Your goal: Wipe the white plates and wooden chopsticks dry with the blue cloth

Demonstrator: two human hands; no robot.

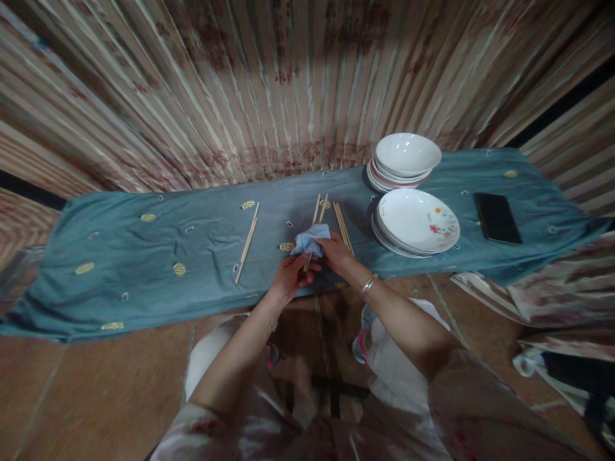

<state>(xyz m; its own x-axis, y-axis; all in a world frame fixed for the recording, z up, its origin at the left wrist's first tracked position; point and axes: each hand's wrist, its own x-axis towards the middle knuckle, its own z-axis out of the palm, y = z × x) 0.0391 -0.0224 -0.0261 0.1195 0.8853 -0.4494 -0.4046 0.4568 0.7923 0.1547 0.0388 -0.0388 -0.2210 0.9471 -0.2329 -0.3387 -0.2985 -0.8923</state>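
Note:
Two light wooden chopsticks (320, 208) stand up at a slant between my hands, a light blue cloth (312, 240) wrapped round their middle. My left hand (291, 275) is closed on their lower ends. Pressing the cloth against the chopsticks, my right hand (336, 251) is closed on it. Just right of the cloth, several more chopsticks (343, 228) lie side by side on the blue-green tablecloth (206, 224), partly hidden by my right hand. Another pair of chopsticks (247, 243) rests off to the left, apart from both hands.
A stack of white bowls (407, 153) stands at the back right. In front of it is a stack of white plates (418, 221) with a floral print. Farther right lies a dark tablet or phone (498, 218). A pleated curtain (269, 96) hangs behind the table.

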